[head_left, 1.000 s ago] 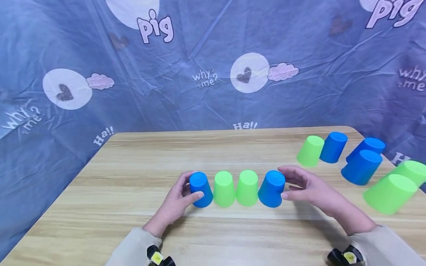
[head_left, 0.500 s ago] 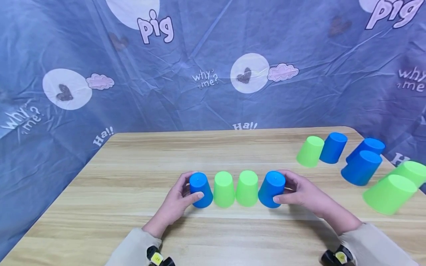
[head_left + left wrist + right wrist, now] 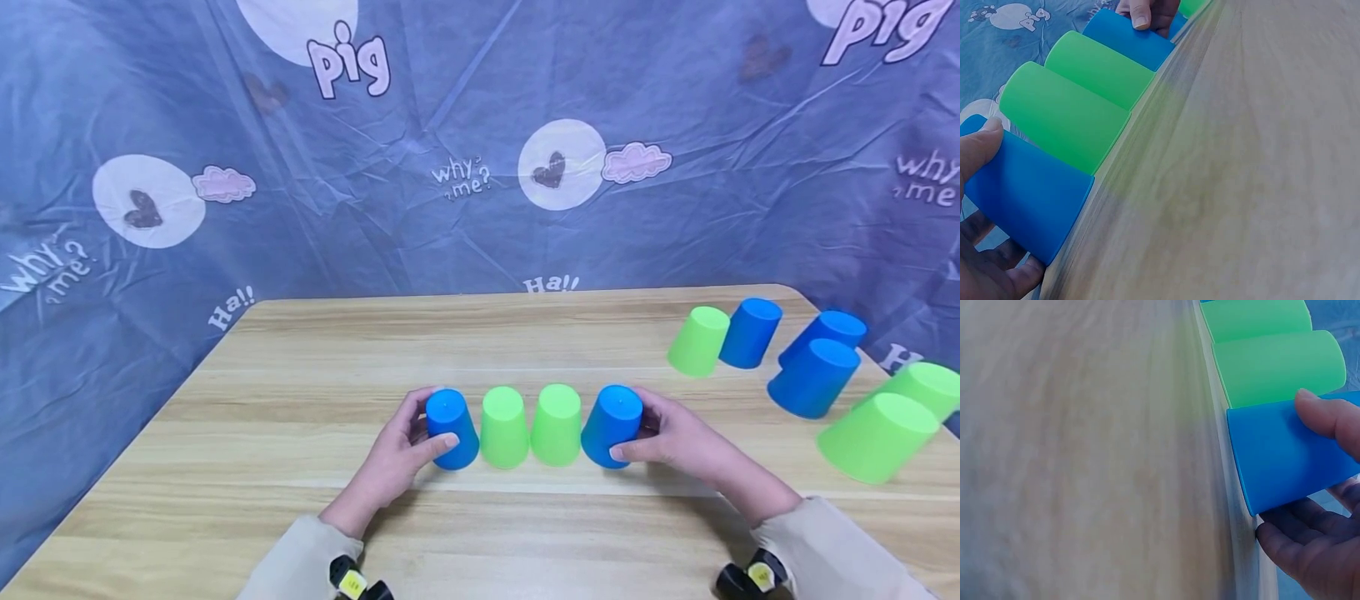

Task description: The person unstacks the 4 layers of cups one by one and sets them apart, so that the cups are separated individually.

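Two blue cups and two green cups stand upside down in a side-by-side row on the wooden table. My left hand [image 3: 403, 450] grips the left blue cup [image 3: 452, 425], thumb across its near side and fingers round its outer side. At the other end, my right hand [image 3: 671, 433] holds the right blue cup [image 3: 611, 423] the same way, with its thumb [image 3: 1329, 419] on the wall in the right wrist view. Between them are the left green cup [image 3: 505, 427] and the right green cup [image 3: 557, 425]. Both blue cups' rims sit at the tabletop.
Farther right stand more upturned cups: a green cup [image 3: 698, 342] beside a blue cup [image 3: 751, 333], two overlapping blue cups [image 3: 813, 379], and two overlapping green cups [image 3: 877, 437] near the right edge. A printed blue cloth [image 3: 420, 233] hangs behind the wooden table [image 3: 375, 342].
My right hand has moved left onto the right blue cup, its thumb and fingers closing round it. My left hand and the row of cups stay in place.
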A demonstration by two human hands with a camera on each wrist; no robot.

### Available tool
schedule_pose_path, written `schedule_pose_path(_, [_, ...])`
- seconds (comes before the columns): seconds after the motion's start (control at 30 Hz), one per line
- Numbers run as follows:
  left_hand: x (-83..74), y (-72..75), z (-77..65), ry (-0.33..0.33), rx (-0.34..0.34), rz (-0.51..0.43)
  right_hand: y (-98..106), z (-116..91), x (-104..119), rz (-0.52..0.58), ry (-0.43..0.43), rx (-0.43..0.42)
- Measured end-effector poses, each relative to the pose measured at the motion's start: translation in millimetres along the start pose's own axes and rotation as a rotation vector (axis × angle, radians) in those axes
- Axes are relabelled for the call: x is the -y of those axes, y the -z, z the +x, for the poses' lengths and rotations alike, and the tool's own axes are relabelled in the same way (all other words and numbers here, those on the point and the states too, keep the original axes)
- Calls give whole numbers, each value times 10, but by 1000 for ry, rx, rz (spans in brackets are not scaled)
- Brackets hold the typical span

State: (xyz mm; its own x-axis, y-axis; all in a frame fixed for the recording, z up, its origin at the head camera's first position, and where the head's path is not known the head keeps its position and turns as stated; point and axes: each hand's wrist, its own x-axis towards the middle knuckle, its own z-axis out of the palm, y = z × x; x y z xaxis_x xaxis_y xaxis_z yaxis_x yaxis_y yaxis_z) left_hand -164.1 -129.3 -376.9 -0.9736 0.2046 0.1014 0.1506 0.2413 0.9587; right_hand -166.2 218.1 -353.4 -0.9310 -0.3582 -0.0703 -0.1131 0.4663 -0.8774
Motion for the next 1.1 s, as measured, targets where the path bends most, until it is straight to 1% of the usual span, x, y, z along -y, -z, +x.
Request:
schedule_pose_path(0.2, [-5, 2, -1, -5, 3, -4, -5, 15, -41, -4, -2, 6])
schedule_pose_path(0.47, [-11, 0, -2, 2, 3, -3, 14, 0, -27, -16, -7, -7])
schedule_pose_path(0.63, [-12, 0, -2, 2, 5, -3, 41, -12, -27, -28, -33, -23])
schedule_pose_path(0.87, [-20, 1, -3, 5, 4, 1, 120, -35, -35, -71, -51, -57])
schedule_pose_path(1.1, [-19, 5, -14, 13, 2, 7, 270, -70, -75, -115, -100, -93])
